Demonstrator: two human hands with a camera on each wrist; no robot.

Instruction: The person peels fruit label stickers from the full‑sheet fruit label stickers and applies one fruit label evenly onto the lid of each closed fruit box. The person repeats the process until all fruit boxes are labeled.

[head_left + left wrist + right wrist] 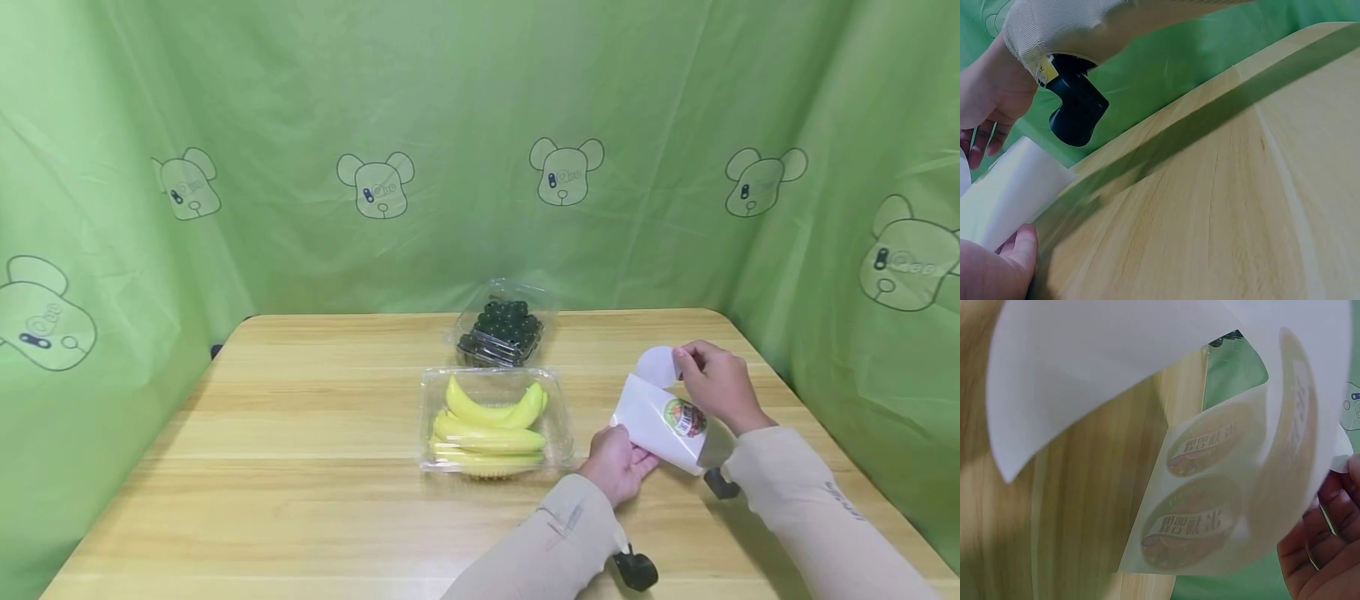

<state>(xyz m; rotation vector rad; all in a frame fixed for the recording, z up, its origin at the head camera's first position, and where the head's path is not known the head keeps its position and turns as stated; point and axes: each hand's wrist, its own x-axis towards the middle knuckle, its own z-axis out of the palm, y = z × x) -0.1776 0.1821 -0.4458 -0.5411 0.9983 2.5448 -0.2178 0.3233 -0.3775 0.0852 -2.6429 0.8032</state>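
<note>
My left hand [617,467] holds a curled white sticker sheet [647,417] by its lower left edge. One round printed label [686,418] shows on its front in the head view. In the right wrist view, round prints [1190,522] show on the sheet's curved surface. My right hand [720,387] pinches a round-edged white piece [657,367] at the sheet's top, between thumb and forefinger. The left wrist view shows my left thumb [1025,245] against the sheet. Left of the hands lies a clear clamshell box [558,417] of yellow bananas [491,433].
Behind the banana box stands a clear box [536,293] with its lid up, holding dark round fruit like grapes [506,323]. The wooden table [300,467] is walled by green curtains [465,75] with bear drawings. Black devices [636,570] hang from both wrists.
</note>
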